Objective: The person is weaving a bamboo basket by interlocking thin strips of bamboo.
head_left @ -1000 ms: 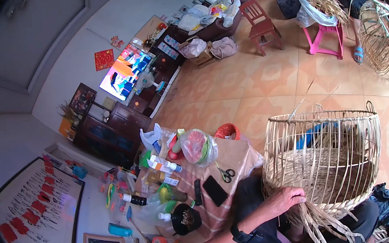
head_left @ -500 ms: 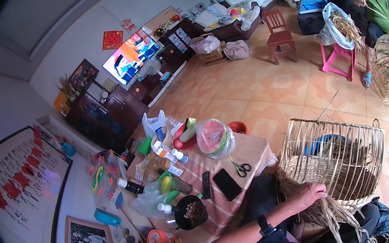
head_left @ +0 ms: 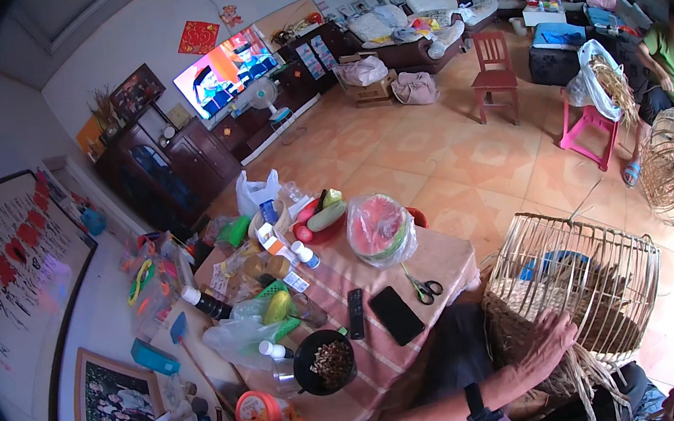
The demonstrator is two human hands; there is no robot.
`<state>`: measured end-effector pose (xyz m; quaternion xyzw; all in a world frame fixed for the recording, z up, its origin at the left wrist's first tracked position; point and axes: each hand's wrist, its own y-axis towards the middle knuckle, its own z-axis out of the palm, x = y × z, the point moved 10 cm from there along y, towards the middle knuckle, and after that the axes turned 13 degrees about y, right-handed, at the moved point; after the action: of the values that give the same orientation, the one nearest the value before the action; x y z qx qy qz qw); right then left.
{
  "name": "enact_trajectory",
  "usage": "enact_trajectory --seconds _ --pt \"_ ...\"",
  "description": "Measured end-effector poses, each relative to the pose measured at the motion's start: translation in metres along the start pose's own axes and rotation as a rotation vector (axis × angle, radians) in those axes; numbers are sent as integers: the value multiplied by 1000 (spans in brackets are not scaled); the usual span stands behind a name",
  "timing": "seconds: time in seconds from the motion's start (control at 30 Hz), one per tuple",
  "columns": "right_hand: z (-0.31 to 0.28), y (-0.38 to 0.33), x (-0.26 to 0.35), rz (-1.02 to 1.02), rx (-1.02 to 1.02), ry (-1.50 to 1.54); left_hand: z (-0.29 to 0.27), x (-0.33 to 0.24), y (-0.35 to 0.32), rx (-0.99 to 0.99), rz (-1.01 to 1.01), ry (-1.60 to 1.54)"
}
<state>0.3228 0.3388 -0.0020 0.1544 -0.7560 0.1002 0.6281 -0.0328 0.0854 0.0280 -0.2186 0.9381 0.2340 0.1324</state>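
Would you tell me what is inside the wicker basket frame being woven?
Through the basket frame bars, something blue shows; its kind is unclear. The left hand and woven band cover the lower part.

A half-woven basket sat at the lower right of the frame, tilted on its side with the open mouth facing up and right. Its pale ribs stood bare and widely spaced, while dense weaving covered the lower band, loose strands trailing below.
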Motion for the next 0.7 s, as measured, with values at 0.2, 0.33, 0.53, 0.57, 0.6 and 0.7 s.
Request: enact_trajectory --seconds 0.2,0.33,0.53,0.57,0.6,0.7 --pt "145 -8 50 -143 269 147 -6 -4 3 -103 -43 -17" --pt "224 -30 88 -298 367 -122 18 9 4 21 -126 -231" --pt "255 -45 127 -576 389 -408 17 12 0 1 -93 -316" --pt "254 -44 124 -578 392 -408 18 12 0 17 -91 -311" --pt "246 -37 117 -506 366 -320 16 11 1 16 -94 -311" --pt "235 -30 102 -460 320 -303 5 8 3 -58 -89 -279"
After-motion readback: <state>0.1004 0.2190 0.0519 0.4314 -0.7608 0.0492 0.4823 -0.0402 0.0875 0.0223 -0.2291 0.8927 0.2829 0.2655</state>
